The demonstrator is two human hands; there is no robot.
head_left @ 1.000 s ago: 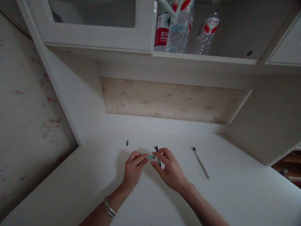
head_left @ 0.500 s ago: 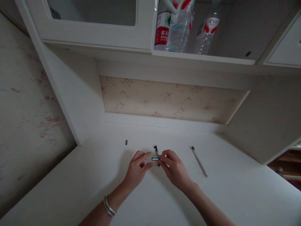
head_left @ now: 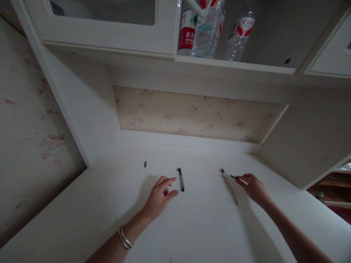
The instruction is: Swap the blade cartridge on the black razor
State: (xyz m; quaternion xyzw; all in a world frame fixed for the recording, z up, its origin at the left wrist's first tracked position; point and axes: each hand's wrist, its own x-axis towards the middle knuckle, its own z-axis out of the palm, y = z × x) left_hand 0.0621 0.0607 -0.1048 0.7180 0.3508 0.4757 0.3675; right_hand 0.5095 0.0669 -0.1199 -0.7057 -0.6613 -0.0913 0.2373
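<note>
My right hand [head_left: 253, 188] is on the right, its fingers pinching a small narrow green-and-black piece [head_left: 234, 177] just above the table. Below and left of that hand lies a slim white stick with a dark head [head_left: 230, 186], like a toothbrush. My left hand [head_left: 161, 193] hovers near the middle, thumb and forefinger apart with nothing between them. Close to its fingertips, a slender black-and-grey handle with a forked top [head_left: 181, 179], razor-like, rests on the table. Farther left lies another small green-and-black piece [head_left: 145, 164].
The white tabletop [head_left: 192, 226] runs back to a low ledge [head_left: 178, 138]. Overhead, a cabinet shelf [head_left: 233, 65] holds several plastic bottles [head_left: 205, 40]. Side panels [head_left: 79, 98] stand at left and right. A wooden drawer unit [head_left: 337, 182] is at far right.
My right hand has moved right, carrying the green-and-black piece from the middle to beside the white stick. The black-and-grey handle is uncovered. My left hand has stayed nearly still.
</note>
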